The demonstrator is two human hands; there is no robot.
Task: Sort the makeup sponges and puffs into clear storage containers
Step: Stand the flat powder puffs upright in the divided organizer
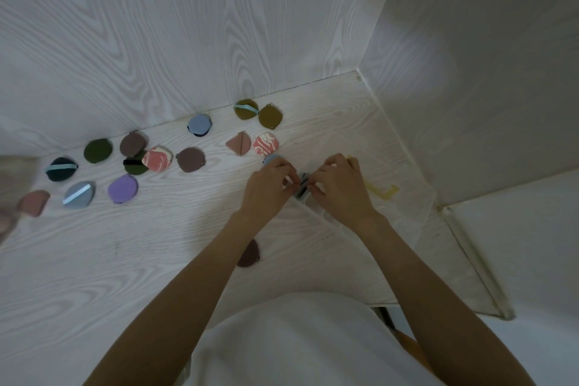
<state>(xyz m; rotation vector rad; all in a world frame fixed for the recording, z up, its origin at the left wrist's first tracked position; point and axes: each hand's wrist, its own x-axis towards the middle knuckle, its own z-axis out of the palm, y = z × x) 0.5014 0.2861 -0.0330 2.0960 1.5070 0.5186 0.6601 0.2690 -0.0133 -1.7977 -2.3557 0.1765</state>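
Observation:
Several makeup puffs lie scattered on the white wood-grain table (125,260). Among them are a purple puff (122,189), two pink marbled puffs (157,159) (265,143), olive puffs (270,116) and a blue puff (199,124). A clear storage container (404,207) sits at the right, hard to make out. My left hand (269,185) and my right hand (336,185) meet at the container's left edge. Both pinch a grey-blue puff (302,186) held on edge between the fingertips. Another blue puff (272,158) peeks out behind my left hand.
A dark brown puff (249,254) lies partly under my left forearm. Yellow latches (383,191) show on the clear container. White walls close in behind and to the right. The table's right edge (479,263) runs beside the container.

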